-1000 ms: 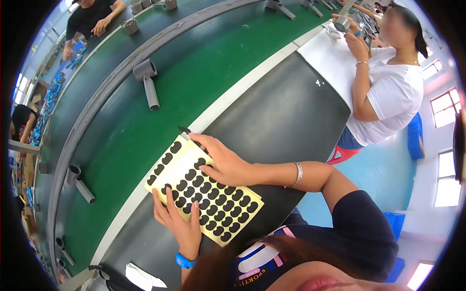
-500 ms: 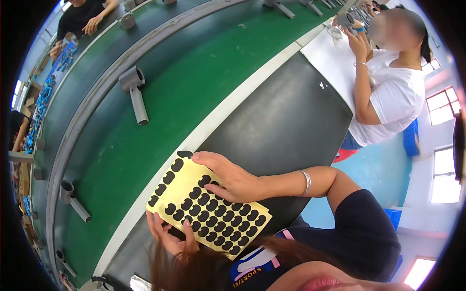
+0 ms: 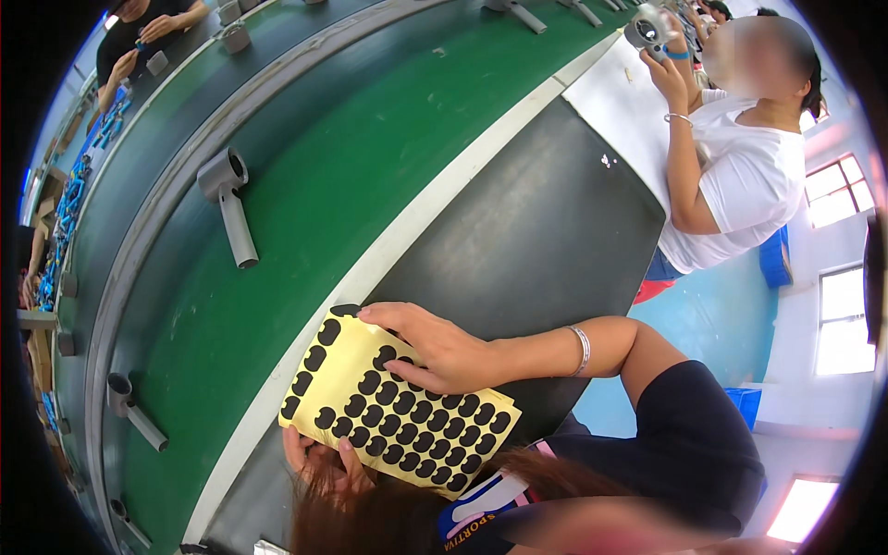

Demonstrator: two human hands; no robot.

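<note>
A yellow backing sheet (image 3: pixel 356 344) with rows of black notched stickers lies tilted over the near edge of the dark table; more than one sheet seems stacked. My right hand (image 3: pixel 449 350) grips its far edge, thumb on top and fingertips at the upper corner. Beside those fingertips, one black sticker (image 3: pixel 346 310) juts past the sheet's corner. My left hand (image 3: pixel 328 460) holds the sheet's near left edge, thumb on top, its other fingers partly under the sheet. Hair hides part of that hand. A bare strip without stickers crosses the sheet between the left column and the rest.
Grey hairdryer-shaped housings (image 3: pixel 227 203) lie on the green conveyor belt (image 3: pixel 305 222) beyond a pale rail. On the right, a co-worker in a white shirt (image 3: pixel 749 194) holds a similar grey part (image 3: pixel 646 35) above a white sheet. Another person (image 3: pixel 148 37) works across the line, top left.
The housings have moved left and downward in view with the belt. The sheet has tilted slightly under my hands. The co-worker's grey part has risen, and the far person's hands have lifted.
</note>
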